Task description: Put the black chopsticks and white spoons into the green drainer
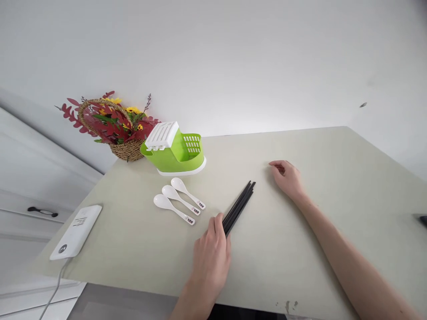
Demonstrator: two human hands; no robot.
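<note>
A bundle of black chopsticks (239, 205) lies slanted across the table, its far ends slightly fanned out. My left hand (211, 246) is closed around the near end of the bundle, hiding that part. To the right, my right hand (287, 177) rests on the tabletop with its fingers loosely curled in and nothing visible in them. Three white spoons (180, 200) lie side by side, left of the chopsticks, with dark marks on their handles. Behind the spoons stands a green and white utensil holder (178, 153), with a slotted white top and an open basket section.
A woven basket (128, 150) with red and yellow artificial flowers stands at the back left against the wall. On the left edge of the table (333, 164) lies a white power strip-like device (76, 231) with a cable. A small dark object (423, 220) shows at the far right.
</note>
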